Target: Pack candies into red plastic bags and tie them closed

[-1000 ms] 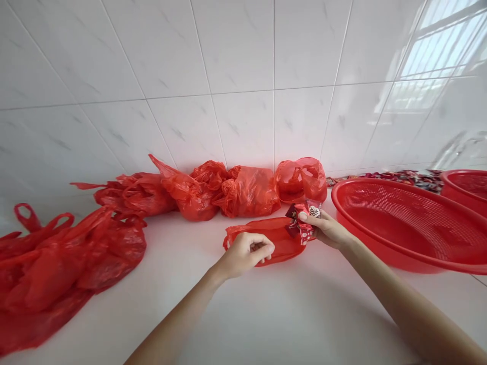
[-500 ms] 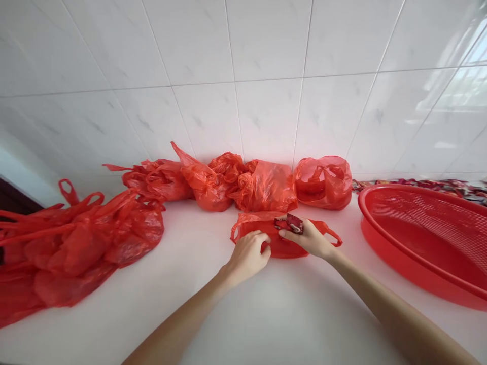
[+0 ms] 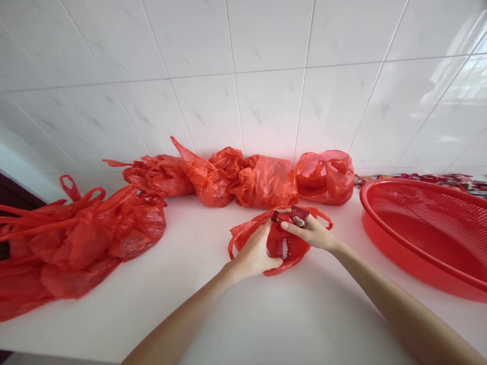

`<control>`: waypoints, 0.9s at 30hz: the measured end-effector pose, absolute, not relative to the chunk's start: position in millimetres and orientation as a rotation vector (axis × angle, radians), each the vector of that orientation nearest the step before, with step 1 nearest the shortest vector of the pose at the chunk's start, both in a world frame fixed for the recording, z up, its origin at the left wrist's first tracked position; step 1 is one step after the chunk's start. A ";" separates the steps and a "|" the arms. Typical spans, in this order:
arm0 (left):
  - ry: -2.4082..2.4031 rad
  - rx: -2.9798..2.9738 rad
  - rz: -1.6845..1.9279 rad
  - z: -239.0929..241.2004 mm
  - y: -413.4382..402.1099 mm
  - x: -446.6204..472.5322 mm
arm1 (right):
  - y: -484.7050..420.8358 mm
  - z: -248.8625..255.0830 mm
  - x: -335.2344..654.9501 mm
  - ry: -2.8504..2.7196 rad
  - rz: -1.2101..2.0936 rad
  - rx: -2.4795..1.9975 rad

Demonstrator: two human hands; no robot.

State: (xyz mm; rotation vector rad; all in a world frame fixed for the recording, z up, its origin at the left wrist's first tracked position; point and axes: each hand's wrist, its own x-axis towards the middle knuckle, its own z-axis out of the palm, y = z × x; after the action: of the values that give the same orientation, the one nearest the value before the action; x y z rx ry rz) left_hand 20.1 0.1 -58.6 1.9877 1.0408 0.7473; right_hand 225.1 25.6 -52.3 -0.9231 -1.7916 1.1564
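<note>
A small red plastic bag [image 3: 283,248] lies on the white counter [image 3: 266,314], and both hands work at it. My left hand [image 3: 254,253] is closed on the bag's near edge and lifts it off the counter. My right hand [image 3: 310,232] pinches dark red wrapped candies [image 3: 294,218] over the bag's mouth, with its fingers also against the bag's far edge.
A row of several filled, tied red bags [image 3: 262,180] lines the tiled wall. A heap of empty red bags [image 3: 76,238] lies at the left. A big red mesh basket [image 3: 426,228] stands at the right, with loose candies [image 3: 437,178] behind it.
The view has swung left. My right hand carried the candies from beside the basket to the bag's mouth. My left hand has gathered the bag's edge and raised it.
</note>
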 end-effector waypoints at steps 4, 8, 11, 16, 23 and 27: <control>1.024 1.768 0.743 -65.9 7.7 17.3 | 23.3 -50.2 223.4 -1.901 1.131 -0.908; 1.076 1.554 0.870 -74.8 16.8 16.9 | 22.6 -50.1 219.8 -1.901 1.147 -0.884; 1.108 1.599 0.872 -76.9 19.4 15.9 | 22.9 -49.2 219.5 -1.855 1.123 -0.939; 1.181 1.664 0.863 -75.7 22.0 14.4 | 21.7 -43.7 221.8 -1.873 1.010 -1.098; 1.258 1.702 1.024 -74.2 27.0 12.2 | 22.5 -45.8 223.8 -2.212 0.743 -1.220; 1.289 1.630 1.082 -72.1 28.0 10.9 | 26.9 -54.5 225.7 -2.231 0.628 -1.349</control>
State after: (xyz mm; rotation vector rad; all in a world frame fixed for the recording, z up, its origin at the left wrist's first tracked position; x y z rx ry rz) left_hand 10.9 28.0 -72.1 1.6297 1.2885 1.0817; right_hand 225.7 26.9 -54.5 -1.3488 -2.2308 0.6280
